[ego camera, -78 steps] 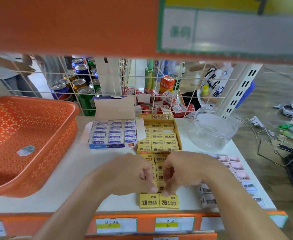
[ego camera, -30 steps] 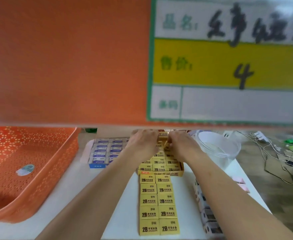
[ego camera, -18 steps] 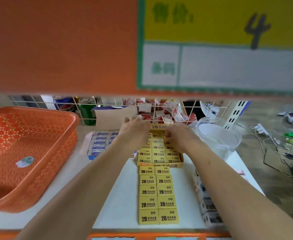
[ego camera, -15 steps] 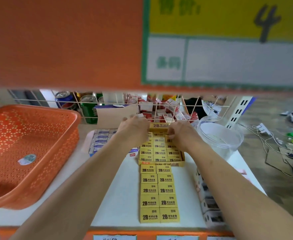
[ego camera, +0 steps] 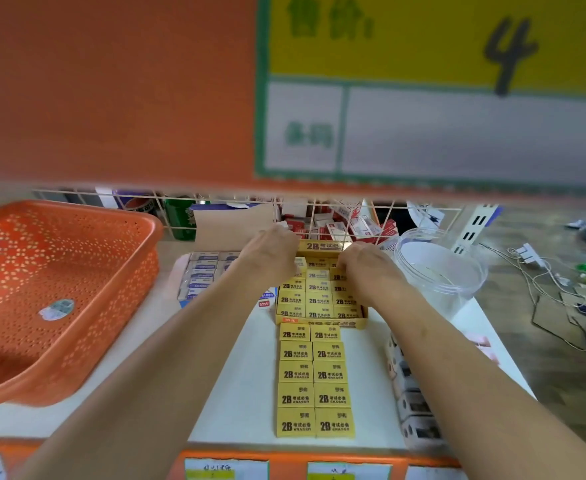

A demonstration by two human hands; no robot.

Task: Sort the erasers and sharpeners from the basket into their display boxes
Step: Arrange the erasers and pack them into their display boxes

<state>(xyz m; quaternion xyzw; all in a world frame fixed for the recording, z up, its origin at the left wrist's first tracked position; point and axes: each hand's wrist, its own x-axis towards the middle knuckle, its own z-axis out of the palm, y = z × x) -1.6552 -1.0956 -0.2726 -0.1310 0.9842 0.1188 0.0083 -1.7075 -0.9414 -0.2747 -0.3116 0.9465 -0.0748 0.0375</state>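
Observation:
A yellow display box (ego camera: 321, 322) of 2B erasers stands mid-shelf. In front of it, two columns of loose yellow 2B erasers (ego camera: 314, 375) lie on the white shelf. Both hands are at the box's far end. My left hand (ego camera: 270, 258) and my right hand (ego camera: 367, 270) curl their fingers down onto yellow erasers in the back row; the fingertips are hidden. A box of blue-and-white erasers (ego camera: 203, 275) sits to the left, partly behind my left arm. Small sharpeners (ego camera: 412, 407) line the right side beside my right arm.
An orange perforated basket (ego camera: 77, 211) stands at the left, with only a sticker inside. A clear plastic jar (ego camera: 440, 268) is at the right. A wire grid (ego camera: 319, 216) closes the back. The upper shelf edge (ego camera: 111, 98) with its price label fills the top.
My hands left the near end of the loose eraser row and reached to the back of the yellow box. Over the last half second they stay there, almost still.

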